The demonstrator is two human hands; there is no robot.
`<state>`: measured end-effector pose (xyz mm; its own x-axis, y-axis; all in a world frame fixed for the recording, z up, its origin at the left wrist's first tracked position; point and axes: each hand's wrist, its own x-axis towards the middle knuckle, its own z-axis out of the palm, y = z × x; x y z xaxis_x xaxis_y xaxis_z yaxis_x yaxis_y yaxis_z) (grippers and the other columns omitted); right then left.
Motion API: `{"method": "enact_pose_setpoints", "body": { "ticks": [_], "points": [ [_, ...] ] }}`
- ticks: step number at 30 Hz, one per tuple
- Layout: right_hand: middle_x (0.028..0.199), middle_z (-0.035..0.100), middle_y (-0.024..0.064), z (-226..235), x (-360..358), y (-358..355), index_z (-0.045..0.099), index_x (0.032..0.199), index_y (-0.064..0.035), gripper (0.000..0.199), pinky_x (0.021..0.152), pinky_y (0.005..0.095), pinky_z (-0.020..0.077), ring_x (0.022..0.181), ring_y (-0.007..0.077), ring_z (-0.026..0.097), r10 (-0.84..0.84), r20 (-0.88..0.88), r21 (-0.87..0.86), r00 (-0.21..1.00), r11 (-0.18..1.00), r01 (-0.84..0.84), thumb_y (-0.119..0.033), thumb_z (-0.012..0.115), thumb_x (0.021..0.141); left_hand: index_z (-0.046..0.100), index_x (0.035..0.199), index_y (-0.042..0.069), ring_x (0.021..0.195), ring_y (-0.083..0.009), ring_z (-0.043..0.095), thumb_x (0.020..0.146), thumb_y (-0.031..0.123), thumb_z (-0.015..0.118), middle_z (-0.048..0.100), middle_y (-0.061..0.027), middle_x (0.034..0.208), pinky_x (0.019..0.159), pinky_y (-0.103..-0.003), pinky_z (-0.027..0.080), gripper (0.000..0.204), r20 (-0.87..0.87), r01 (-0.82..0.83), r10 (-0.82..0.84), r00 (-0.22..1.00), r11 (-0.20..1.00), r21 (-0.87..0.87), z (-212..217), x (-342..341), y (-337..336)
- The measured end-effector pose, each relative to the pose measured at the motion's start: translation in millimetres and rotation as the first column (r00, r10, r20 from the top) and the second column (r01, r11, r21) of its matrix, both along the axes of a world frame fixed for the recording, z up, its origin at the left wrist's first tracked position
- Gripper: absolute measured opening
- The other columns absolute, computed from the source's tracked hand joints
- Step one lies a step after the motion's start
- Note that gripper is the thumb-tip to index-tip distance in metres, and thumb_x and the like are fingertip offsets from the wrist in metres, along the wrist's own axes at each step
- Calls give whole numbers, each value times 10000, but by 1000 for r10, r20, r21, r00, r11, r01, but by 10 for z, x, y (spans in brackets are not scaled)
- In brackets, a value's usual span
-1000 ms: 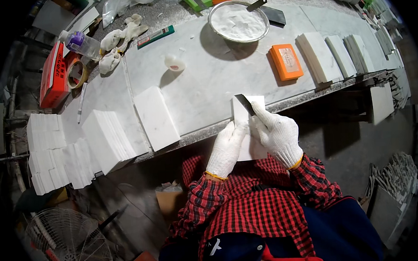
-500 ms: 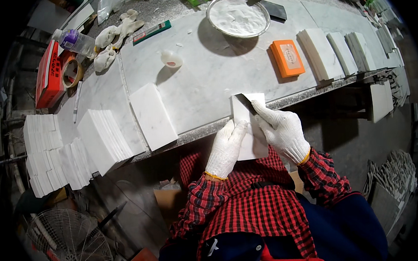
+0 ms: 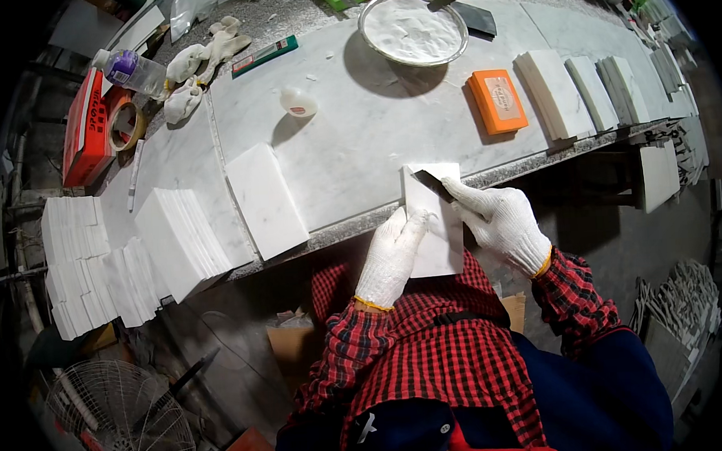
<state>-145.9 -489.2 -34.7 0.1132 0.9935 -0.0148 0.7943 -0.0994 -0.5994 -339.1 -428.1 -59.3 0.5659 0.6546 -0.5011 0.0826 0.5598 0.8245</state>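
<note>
A white marble tile juts over the near edge of the workbench, its far end at the bench rim and its near end by my apron. My left hand, in a white knit glove, grips the tile at its left side, thumb on the face. In my right hand, gloved alike, is a dark scraper blade, lying slantwise across the tile's upper part. The right fingers close over the blade's lower right end. Another white tile lies flat on the bench to the left.
Stacked tiles stand at left, more tiles at right. A metal bowl of white powder, an orange box, a small white bottle and a green box sit on the bench. A fan stands lower left.
My right hand has shifted right and slightly down, and the scraper blade has turned to a flatter slant on the tile. My left hand and the tile stay nearly in place.
</note>
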Motion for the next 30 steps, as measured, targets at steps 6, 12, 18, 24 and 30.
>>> {"method": "enact_pose_setpoints", "body": {
  "ticks": [6, 12, 18, 24, 30],
  "points": [
    [846, 722, 155, 73, 103, -63, 695, 1276, -153, 368, 659, 388, 556, 743, 331, 711, 37, 11, -45, 999, 998, -37, -128, 675, 910, 644, 1172, -14, 951, -97, 610, 1069, 244, 506, 681, -48, 1039, 856, -274, 497, 310, -1, 18, -18, 1000, 999, 36, 55, -7, 20],
    [973, 737, 181, 70, 154, -108, 685, 1284, -100, 364, 742, 338, 578, 842, 320, 737, -31, -236, -81, 971, 997, 12, -135, 685, 921, 649, 1191, -12, 950, -99, 616, 1065, 242, 508, 683, -49, 1052, 863, -273, 503, 316, 71, -40, 46, 996, 996, -78, -85, -10, -8],
    [937, 732, 188, 28, -60, -154, 657, 1315, -95, 384, 712, 330, 572, 826, 314, 738, -195, -268, -60, 944, 981, 185, -147, 674, 935, 656, 1187, -7, 949, -92, 613, 1068, 262, 507, 681, -42, 1050, 860, -268, 500, 330, 33, 0, 1, 999, 1000, -32, -26, -8, 19],
    [728, 675, 118, 45, -188, -64, 693, 1207, -152, 284, 587, 390, 529, 656, 299, 684, -169, 93, 145, 981, 977, 155, -211, 682, 929, 665, 1167, -5, 925, -87, 606, 1068, 286, 509, 681, -33, 1025, 835, -265, 497, 344, 16, 1, -1, 1000, 1000, -24, -13, -28, 27],
    [772, 669, 102, 175, -255, -4, 655, 1021, -106, 120, 619, 401, 531, 711, 308, 680, -184, 261, 21, 948, 983, 185, -198, 634, 947, 665, 1158, -8, 897, -85, 595, 1064, 301, 515, 676, -29, 999, 814, -262, 490, 356, -38, 26, -26, 999, 1000, -8, 10, -27, 42]
  ]
}}
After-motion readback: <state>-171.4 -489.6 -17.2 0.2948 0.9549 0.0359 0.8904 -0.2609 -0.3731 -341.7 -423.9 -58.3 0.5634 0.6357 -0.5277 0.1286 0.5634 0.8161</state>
